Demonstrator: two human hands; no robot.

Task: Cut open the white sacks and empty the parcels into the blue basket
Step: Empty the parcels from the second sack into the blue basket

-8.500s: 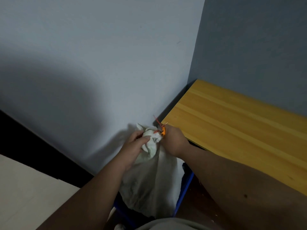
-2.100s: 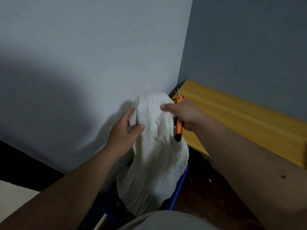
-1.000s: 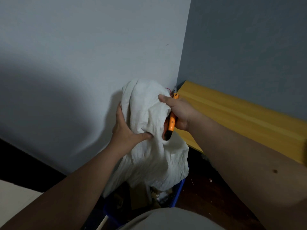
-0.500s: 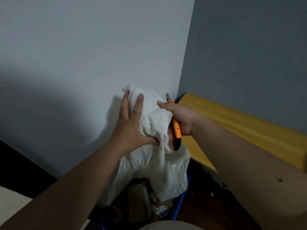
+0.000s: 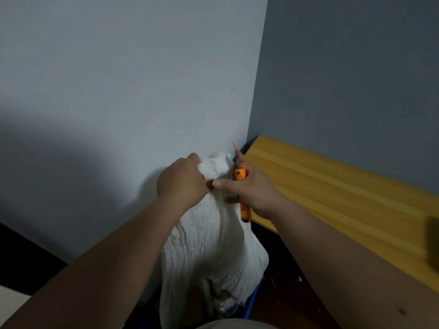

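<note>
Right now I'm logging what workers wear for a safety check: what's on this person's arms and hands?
Nothing shows on them. The left hand and right hand are bare: no gloves, and no rings that I can make out. Both forearms are bare as far as the picture's edge: no sleeves, watch or bands in view. Any sleeve higher up is out of frame.

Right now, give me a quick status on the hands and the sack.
Left hand grips the sack's top. Right hand holds the orange cutter against it. Sack upended over the blue basket. Nothing in the way.
</note>
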